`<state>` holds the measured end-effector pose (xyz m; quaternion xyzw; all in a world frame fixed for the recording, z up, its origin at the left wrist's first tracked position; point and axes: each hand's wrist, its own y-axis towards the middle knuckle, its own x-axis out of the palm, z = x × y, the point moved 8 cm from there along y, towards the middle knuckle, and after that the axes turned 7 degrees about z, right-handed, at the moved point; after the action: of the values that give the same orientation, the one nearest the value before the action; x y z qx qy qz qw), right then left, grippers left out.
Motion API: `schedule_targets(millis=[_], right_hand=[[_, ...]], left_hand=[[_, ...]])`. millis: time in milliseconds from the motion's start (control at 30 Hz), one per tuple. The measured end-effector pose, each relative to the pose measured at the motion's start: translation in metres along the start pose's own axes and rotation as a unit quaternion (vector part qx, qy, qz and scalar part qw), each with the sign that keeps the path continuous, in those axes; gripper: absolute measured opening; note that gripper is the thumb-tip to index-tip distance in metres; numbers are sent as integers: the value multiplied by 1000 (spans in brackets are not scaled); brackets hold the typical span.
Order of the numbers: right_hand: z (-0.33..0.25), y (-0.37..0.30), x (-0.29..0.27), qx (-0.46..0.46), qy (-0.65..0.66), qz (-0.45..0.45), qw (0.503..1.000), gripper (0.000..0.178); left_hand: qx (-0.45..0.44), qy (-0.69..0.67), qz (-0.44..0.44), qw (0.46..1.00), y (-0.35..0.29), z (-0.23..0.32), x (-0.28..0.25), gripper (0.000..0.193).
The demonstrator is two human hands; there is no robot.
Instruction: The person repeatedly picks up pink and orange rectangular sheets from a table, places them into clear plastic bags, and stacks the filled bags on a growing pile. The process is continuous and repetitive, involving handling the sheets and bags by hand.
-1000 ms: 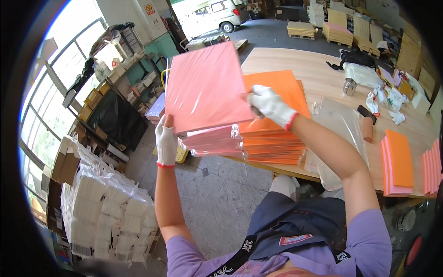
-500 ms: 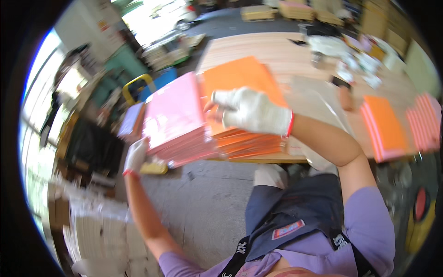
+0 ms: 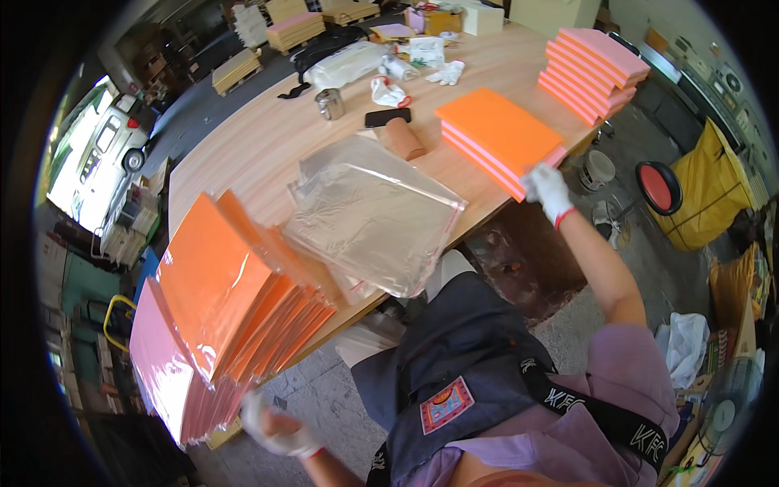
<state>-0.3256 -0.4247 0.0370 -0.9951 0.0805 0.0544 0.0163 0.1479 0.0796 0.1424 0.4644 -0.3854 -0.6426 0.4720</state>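
Note:
My right hand [image 3: 548, 191], in a white glove with a red cuff, has its fingers closed at the near corner of a short stack of orange and pink sheets [image 3: 499, 134]. My left hand [image 3: 277, 428], gloved too and slightly blurred, hangs low beside the bagged stacks, fingers loosely apart, with nothing visible in it. Next to it, a tall pile of orange sheets in clear bags [image 3: 215, 280] leans on the table's left end. Bagged pink sheets [image 3: 162, 365] stand against that pile. Flat clear plastic bags [image 3: 369, 215] lie in front of me.
Beyond the bags on the wooden table [image 3: 243, 150] are a phone [image 3: 388, 118], a brown roll-shaped piece [image 3: 404, 140], a metal can [image 3: 329, 104] and loose white gloves [image 3: 389, 92]. Stepped pink and orange stacks [image 3: 588, 77] occupy the far right. A red-topped stool [image 3: 657, 188] stands beyond the table edge.
My view has swung right. My right hand has left the bagged orange pile and reached the orange and pink stack. The left hand has come away from the bagged pink sheets.

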Motion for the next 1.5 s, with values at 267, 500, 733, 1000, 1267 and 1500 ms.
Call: schedule_targets(millis=[267, 500, 733, 1000, 1267, 1500], right_hand=[[60, 167, -97, 172, 97, 124, 972, 58], [56, 177, -93, 199, -80, 118, 970, 58], [40, 163, -74, 182, 222, 81, 955, 49], [51, 139, -5, 201, 227, -34, 952, 28], [31, 109, -22, 66, 265, -72, 959, 24], [23, -62, -21, 174, 305, -154, 924, 36]], left_hand=[[-104, -38, -387, 915, -70, 76, 276, 57], [34, 134, -456, 879, -103, 54, 361, 53], [114, 56, -484, 866, -81, 21, 406, 51], [19, 184, -543, 819, -68, 56, 387, 24], [-57, 118, -508, 851, -58, 26, 382, 28], [-59, 180, -522, 831, -65, 22, 384, 20]])
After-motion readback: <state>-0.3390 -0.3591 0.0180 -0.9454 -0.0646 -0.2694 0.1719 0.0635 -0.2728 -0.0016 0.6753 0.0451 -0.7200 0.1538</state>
